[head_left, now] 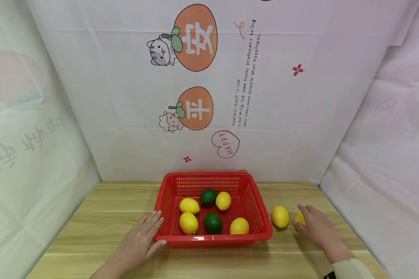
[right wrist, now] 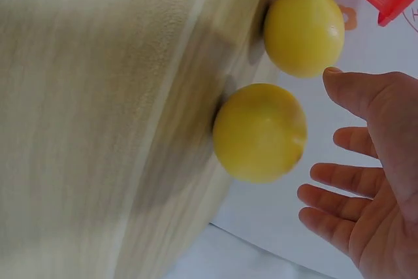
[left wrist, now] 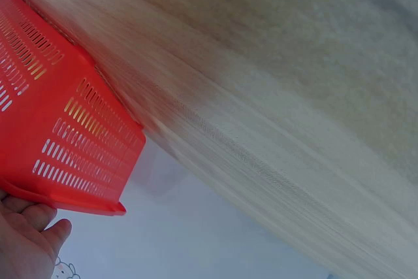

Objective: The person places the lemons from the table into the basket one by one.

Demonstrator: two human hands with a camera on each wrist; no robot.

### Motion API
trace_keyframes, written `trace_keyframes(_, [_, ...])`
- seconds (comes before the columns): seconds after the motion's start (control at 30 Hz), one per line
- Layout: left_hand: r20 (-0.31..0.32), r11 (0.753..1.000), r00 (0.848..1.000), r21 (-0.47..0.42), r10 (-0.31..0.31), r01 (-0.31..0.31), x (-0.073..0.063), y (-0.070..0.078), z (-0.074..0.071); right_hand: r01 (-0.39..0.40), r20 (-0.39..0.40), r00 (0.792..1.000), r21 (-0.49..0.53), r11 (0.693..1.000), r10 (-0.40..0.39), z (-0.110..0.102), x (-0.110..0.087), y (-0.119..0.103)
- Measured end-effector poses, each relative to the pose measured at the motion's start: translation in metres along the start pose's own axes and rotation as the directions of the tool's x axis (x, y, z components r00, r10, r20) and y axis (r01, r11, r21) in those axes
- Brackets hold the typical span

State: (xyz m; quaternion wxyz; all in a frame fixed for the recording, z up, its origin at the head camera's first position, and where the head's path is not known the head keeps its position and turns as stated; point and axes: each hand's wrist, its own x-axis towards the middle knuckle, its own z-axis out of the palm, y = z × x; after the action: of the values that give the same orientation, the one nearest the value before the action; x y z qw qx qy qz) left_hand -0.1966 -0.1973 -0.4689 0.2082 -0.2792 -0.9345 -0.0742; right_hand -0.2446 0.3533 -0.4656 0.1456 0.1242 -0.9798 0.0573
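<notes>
A red plastic basket (head_left: 214,239) stands on the wooden table with several lemons (head_left: 188,223) and two dark green lemon-shaped fruits (head_left: 213,223) inside. My left hand (head_left: 137,242) rests on the basket's left rim, its fingers fairly straight; in the left wrist view the fingertips (left wrist: 40,217) touch the rim. Right of the basket, two more lemons lie on the table. Over the outer lemon (right wrist: 260,132) hovers my right hand (head_left: 319,228), fingers spread and apart from it in the right wrist view. The other lemon (right wrist: 304,32) lies nearer the basket.
A white printed cloth (head_left: 272,116) hangs behind the table, with white side sheets (head_left: 384,162) at left and right. Bare wooden tabletop (head_left: 101,217) shows left of the basket and in front of it.
</notes>
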Motion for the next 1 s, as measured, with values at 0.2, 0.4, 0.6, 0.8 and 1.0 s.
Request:
trace_keyframes(0.2, [0.004,1.0,1.0,0.001,0.001,-0.001,0.0,-0.001,0.0,-0.03,0.027,0.999,0.014,0.999,0.029,0.008,0.0,0.004])
trace_keyframes(0.4, [-0.006,1.0,1.0,-0.003,0.01,-0.01,0.0,-0.001,0.001,-0.047,0.045,0.998,0.025,0.999,0.046,0.012,0.001,0.005])
trace_keyframes(0.6, [0.003,1.0,1.0,0.001,0.005,-0.005,0.0,0.0,0.0,-0.048,0.047,0.998,0.023,0.999,0.047,0.018,0.0,0.007])
trace_keyframes(0.8, [-0.038,1.0,0.999,0.006,0.021,-0.021,0.0,-0.001,0.003,-0.055,0.069,0.996,0.031,0.998,0.053,0.021,0.001,0.008])
trace_keyframes(1.0, [-0.061,0.999,0.998,0.014,0.033,-0.032,0.0,-0.002,0.005,-0.05,0.07,0.996,0.036,0.998,0.047,0.026,0.003,0.013])
